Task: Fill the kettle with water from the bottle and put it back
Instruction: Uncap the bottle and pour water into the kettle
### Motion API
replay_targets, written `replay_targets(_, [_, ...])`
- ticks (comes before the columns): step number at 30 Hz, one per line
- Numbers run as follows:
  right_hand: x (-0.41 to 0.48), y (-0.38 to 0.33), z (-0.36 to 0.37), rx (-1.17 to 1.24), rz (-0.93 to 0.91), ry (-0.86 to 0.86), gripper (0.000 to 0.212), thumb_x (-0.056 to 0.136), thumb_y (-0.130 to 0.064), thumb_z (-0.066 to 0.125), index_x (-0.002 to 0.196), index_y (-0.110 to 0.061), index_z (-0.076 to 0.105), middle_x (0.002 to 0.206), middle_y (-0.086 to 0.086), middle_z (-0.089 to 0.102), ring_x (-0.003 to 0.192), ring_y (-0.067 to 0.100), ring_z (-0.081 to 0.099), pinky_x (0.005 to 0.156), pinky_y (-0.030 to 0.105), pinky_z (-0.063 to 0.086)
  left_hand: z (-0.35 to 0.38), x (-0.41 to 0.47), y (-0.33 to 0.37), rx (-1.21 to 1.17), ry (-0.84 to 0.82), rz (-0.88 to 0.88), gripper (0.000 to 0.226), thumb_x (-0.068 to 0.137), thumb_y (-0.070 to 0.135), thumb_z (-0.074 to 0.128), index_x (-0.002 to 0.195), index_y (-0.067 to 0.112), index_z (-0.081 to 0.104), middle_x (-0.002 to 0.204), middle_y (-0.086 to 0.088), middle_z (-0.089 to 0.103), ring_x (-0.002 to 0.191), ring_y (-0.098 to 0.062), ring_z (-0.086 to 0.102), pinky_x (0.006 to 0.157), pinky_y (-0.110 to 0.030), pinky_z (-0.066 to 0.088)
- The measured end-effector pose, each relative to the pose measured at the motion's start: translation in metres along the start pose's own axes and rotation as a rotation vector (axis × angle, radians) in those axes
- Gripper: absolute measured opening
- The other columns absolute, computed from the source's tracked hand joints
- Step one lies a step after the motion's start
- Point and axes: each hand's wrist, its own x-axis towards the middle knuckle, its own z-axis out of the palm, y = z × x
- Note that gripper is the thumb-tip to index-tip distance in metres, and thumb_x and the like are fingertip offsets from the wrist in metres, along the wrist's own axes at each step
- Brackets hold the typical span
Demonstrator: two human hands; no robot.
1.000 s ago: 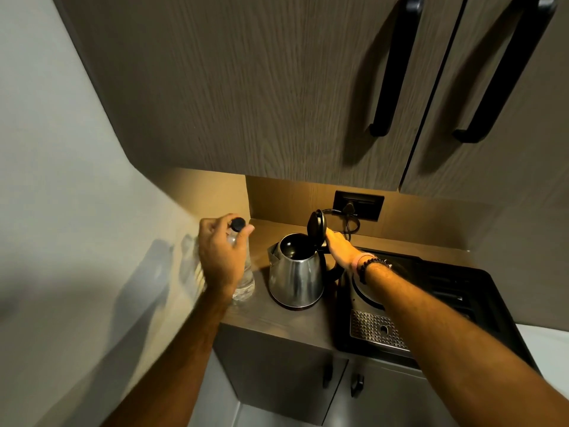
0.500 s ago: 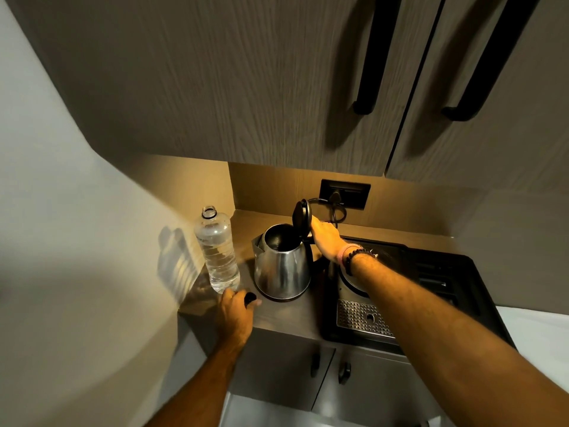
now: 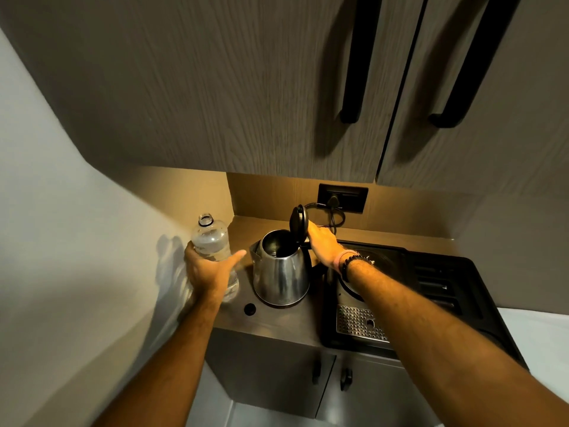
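Left grip (image 3: 209, 269) has left the cap (image 3: 249, 309) on desk (image 3: 277, 318) & now wraps the water bottle (image 3: 212, 238). Right grip (image 3: 323, 245) at kettle (image 3: 281, 272) lid (image 3: 298, 221), open; can't tell its curl. Pour's next.

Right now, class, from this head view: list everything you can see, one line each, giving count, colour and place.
bottle: one, clear, uncapped, on the counter, left side.
cap: one, black, on the counter before the kettle.
kettle: one, steel, mid-counter, black lid raised.
socket: one, black, back wall, plug in.
drip tray: one, black with metal grille, right of kettle.
cabinet handles: two, black, upper doors.
left grip: one, round the bottle.
right grip: one, behind the lid, bracelet at wrist.
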Motion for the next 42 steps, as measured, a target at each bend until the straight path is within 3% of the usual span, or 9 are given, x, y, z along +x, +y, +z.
replay_targets(4, [-0.001, -0.002, -0.001, 0.077, 0.056, 0.001, 0.063, 0.088, -0.074, 0.013, 0.133, -0.045, 0.046, 0.128, 0.017, 0.062, 0.124, 0.037, 0.053, 0.11, 0.062, 0.034, 0.005, 0.006, 0.009, 0.038, 0.053, -0.036, 0.094, 0.056, 0.043, 0.092, 0.132, 0.008, 0.049, 0.127, -0.017, 0.062, 0.117, -0.037, 0.058, 0.1, -0.054, 0.047])
replay_targets(9, [-0.001, -0.003, -0.001, 0.108, 0.086, -0.017, 0.071, 0.083, -0.081, 0.011, 0.139, -0.048, 0.041, 0.139, 0.017, 0.054, 0.136, 0.038, 0.042, 0.112, 0.066, 0.028, -0.008, 0.001, 0.013, 0.112, 0.046, 0.139, 0.079, 0.063, 0.038, 0.09, 0.127, 0.009, 0.054, 0.115, -0.017, 0.067, 0.105, -0.038, 0.064, 0.094, -0.047, 0.052])
replay_targets(13, [-0.004, -0.006, -0.001, 0.169, 0.099, 0.016, 0.063, 0.086, -0.08, 0.013, 0.127, -0.051, 0.052, 0.134, 0.017, 0.058, 0.131, 0.038, 0.046, 0.112, 0.065, 0.029, -0.026, 0.007, 0.022, 0.229, -0.217, 0.247, 0.085, 0.059, 0.045, 0.089, 0.129, 0.022, 0.047, 0.115, -0.005, 0.066, 0.096, -0.026, 0.062, 0.087, -0.036, 0.048])
replay_targets(18, [-0.007, -0.008, -0.002, 0.206, 0.12, 0.026, 0.077, 0.082, -0.084, 0.015, 0.135, -0.043, 0.051, 0.14, 0.019, 0.054, 0.137, 0.039, 0.041, 0.114, 0.065, 0.027, -0.037, 0.014, 0.049, 0.51, -0.565, 0.3, 0.092, 0.051, 0.051, 0.087, 0.129, 0.029, 0.043, 0.122, -0.005, 0.063, 0.103, -0.028, 0.06, 0.092, -0.044, 0.052])
replay_targets(20, [-0.007, -0.007, -0.001, 0.121, 0.12, 0.01, 0.077, 0.082, -0.083, 0.011, 0.143, -0.045, 0.039, 0.146, 0.02, 0.049, 0.143, 0.042, 0.032, 0.114, 0.068, 0.021, -0.038, 0.012, 0.058, 0.624, -0.661, 0.271, 0.091, 0.047, 0.053, 0.084, 0.125, 0.032, 0.043, 0.12, -0.004, 0.062, 0.1, -0.027, 0.06, 0.089, -0.046, 0.055])
replay_targets(22, [-0.007, -0.004, 0.0, 0.022, 0.135, -0.011, 0.077, 0.083, -0.083, 0.007, 0.151, -0.049, 0.02, 0.159, 0.013, 0.035, 0.152, 0.042, 0.01, 0.114, 0.073, 0.008, -0.038, 0.011, 0.064, 0.744, -0.724, 0.268, 0.087, 0.044, 0.056, 0.082, 0.118, 0.035, 0.043, 0.114, 0.0, 0.063, 0.095, -0.023, 0.061, 0.084, -0.044, 0.056])
replay_targets(25, [-0.006, -0.002, 0.0, -0.015, 0.14, 0.0, 0.075, 0.086, -0.076, 0.01, 0.155, -0.046, 0.008, 0.166, 0.007, 0.021, 0.154, 0.04, -0.007, 0.115, 0.073, -0.004, -0.036, 0.008, 0.072, 0.889, -0.762, 0.293, 0.084, 0.042, 0.056, 0.081, 0.113, 0.035, 0.042, 0.108, 0.002, 0.062, 0.091, -0.021, 0.06, 0.08, -0.04, 0.056])
replay_targets(32, [-0.006, -0.001, 0.002, -0.089, 0.167, 0.001, 0.074, 0.085, -0.067, 0.013, 0.153, -0.046, -0.006, 0.168, 0.016, -0.004, 0.153, 0.038, -0.017, 0.117, 0.069, -0.007, -0.034, 0.002, 0.085, 1.036, -0.756, 0.309, 0.088, 0.038, 0.05, 0.083, 0.116, 0.029, 0.047, 0.098, 0.003, 0.059, 0.088, -0.022, 0.06, 0.077, -0.038, 0.055])
replay_targets(42, [-0.001, 0.004, 0.002, -0.225, 0.148, 0.018, 0.063, 0.102, -0.05, 0.018, 0.155, -0.034, -0.012, 0.166, 0.022, -0.014, 0.151, 0.04, -0.02, 0.12, 0.065, -0.005, -0.036, -0.001, 0.096, 1.126, -0.773, 0.269, 0.088, 0.043, 0.047, 0.087, 0.12, 0.023, 0.05, 0.102, 0.0, 0.058, 0.089, -0.02, 0.055, 0.084, -0.04, 0.056])
